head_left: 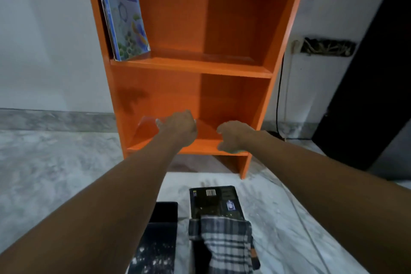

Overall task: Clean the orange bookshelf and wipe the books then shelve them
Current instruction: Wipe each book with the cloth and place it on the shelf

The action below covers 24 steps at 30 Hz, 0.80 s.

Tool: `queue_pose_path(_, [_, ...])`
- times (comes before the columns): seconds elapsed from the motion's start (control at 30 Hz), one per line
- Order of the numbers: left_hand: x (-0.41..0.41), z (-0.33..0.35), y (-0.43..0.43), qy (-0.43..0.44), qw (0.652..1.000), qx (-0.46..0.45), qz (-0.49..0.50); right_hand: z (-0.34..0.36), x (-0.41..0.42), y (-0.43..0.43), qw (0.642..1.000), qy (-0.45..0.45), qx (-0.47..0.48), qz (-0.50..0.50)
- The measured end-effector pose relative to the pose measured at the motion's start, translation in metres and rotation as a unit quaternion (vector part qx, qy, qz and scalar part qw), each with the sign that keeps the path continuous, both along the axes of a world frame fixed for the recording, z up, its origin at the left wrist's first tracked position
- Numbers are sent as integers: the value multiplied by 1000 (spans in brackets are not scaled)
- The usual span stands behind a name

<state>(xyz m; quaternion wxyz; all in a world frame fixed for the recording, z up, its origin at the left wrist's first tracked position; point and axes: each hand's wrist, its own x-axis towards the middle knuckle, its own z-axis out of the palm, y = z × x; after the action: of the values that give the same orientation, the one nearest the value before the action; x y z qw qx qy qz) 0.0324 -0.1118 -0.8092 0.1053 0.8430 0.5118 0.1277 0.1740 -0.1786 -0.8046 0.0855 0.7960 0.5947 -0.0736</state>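
In front of an orange bookshelf (195, 66) standing on a pale marble floor (55, 173), two bare arms reach forward into its lower compartment. The left hand (179, 128) is inside, above the bottom board, with its back to the camera. Its thumb points left, but its fingers are hidden, so I cannot tell whether they are spread or gripping. A paler orange patch lies just beside it, either a sheen or a flat object. The right hand (233, 137) hovers over the front lip of the same board, fingers loosely curled downward with nothing visible in them.

On the upper shelf, a few blue books (124, 18) lean against the left wall. On the floor, close to the person, lies a black book (213, 201) with its barcode side up, and a plaid cloth (222, 242) is draped over its near end. A second dark book (161, 229) lies just to its left.

With the cloth set down and some books already up, the work seems to be on the lower shelf, part-way through. The next move probably calls for drawing the hands back, taking up the cloth, wiping the black book and standing it upright in the empty compartment.
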Motion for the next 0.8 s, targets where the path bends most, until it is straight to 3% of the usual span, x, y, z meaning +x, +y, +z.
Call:
queue_pose_path(0.23, [4,-83,-22,145,985,-74,-61,-85,-16,-37,980,64,-164,89])
queue_pose_path(0.4, [-9,-129,-40,179,973,-137,-40,-151,-27,-63,955,35,-259,139])
queue_pose_path(0.53, [-6,-144,-40,196,967,-158,-46,-144,-8,-68,959,154,-214,108])
queue_pose_path(0.63, [6,-151,-40,156,970,-182,-34,-132,13,-62,968,221,-99,62])
queue_pose_path(0.73, [18,-159,-41,100,977,-186,-13,-136,39,-50,971,238,18,11])
queue_pose_path(0.8, [25,-169,-40,75,976,-201,25,-140,51,-47,973,202,113,-18])
